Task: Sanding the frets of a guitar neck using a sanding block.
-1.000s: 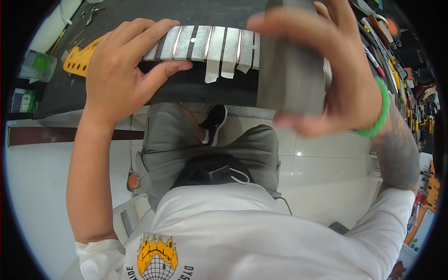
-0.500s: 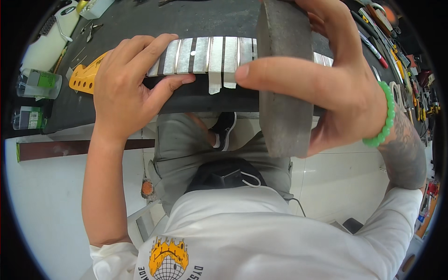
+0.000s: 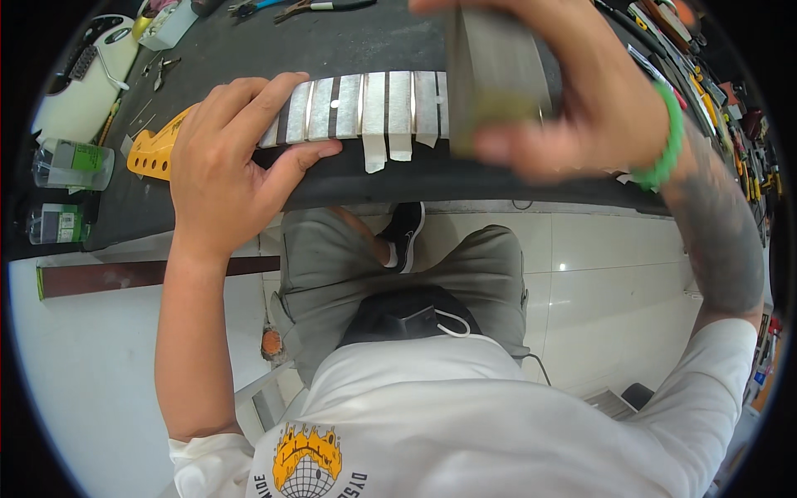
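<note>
A guitar neck [image 3: 349,108] with a yellow-orange headstock [image 3: 150,158] lies across the dark bench top. Strips of pale masking tape cover its fretboard between the frets, and a few tape ends [image 3: 375,153] hang over the near edge. My left hand [image 3: 217,162] is wrapped round the neck beside the headstock, thumb on the near side. In my right hand [image 3: 602,124], smeared by motion, is a thick grey rectangular block [image 3: 491,79]. The block stands across the neck and hides its right part; whether it touches the frets I cannot tell.
Pliers [image 3: 328,7] lie at the bench's far edge. Clear plastic tubs [image 3: 73,166] and a white-green case [image 3: 104,79] stand at the left. Many hand tools [image 3: 706,100] crowd the right side. The bench's near edge [image 3: 415,195] runs above my knees.
My right hand has carried the grey block away from me, toward the bench's far side, uncovering another hanging tape end. My left hand keeps its grip on the neck; the whole view has shifted slightly.
</note>
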The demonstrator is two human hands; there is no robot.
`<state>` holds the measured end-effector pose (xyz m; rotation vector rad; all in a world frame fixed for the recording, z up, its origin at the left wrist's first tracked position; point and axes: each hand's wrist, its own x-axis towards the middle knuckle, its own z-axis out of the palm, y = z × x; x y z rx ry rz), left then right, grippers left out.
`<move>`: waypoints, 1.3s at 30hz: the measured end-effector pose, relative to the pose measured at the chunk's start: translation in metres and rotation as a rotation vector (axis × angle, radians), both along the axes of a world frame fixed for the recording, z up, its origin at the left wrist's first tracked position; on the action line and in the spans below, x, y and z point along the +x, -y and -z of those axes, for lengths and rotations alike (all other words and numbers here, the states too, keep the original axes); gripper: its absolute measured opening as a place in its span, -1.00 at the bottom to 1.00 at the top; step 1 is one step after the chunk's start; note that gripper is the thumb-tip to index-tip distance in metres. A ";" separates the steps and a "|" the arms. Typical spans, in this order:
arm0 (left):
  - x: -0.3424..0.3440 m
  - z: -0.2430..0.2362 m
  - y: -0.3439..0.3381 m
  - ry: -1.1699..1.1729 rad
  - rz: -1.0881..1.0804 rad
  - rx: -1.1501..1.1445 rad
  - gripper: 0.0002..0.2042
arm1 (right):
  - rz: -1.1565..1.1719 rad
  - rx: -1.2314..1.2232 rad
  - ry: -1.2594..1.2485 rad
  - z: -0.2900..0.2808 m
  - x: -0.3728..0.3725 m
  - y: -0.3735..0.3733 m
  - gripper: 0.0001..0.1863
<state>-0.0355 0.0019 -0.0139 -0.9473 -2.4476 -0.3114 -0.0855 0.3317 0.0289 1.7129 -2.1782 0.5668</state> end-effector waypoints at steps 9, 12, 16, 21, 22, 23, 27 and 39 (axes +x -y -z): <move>0.002 -0.003 0.001 -0.016 0.010 0.003 -0.47 | -0.141 -0.118 0.125 -0.009 0.036 0.013 -0.22; 0.001 -0.001 0.001 -0.001 -0.006 0.003 -0.47 | 0.210 0.021 -0.172 -0.006 -0.017 -0.006 -0.27; 0.000 0.000 0.000 -0.026 0.000 0.032 -0.47 | 0.298 -0.205 0.182 -0.007 -0.039 -0.021 -0.22; 0.001 0.001 0.000 -0.021 0.008 0.026 -0.47 | 0.170 -0.113 0.170 -0.012 -0.010 -0.028 -0.09; 0.002 0.000 0.000 -0.020 0.002 0.015 -0.47 | 0.031 -0.120 0.354 -0.019 0.001 -0.026 -0.06; 0.002 -0.001 -0.001 -0.019 -0.003 0.006 -0.48 | -0.107 -0.126 0.537 -0.025 0.009 -0.026 -0.04; 0.001 -0.001 0.001 -0.015 -0.003 0.017 -0.48 | 0.243 -0.090 0.353 -0.028 0.050 -0.024 0.10; 0.007 0.005 0.001 -0.080 -0.017 0.096 -0.50 | 0.673 -0.088 0.122 -0.001 0.094 0.028 0.05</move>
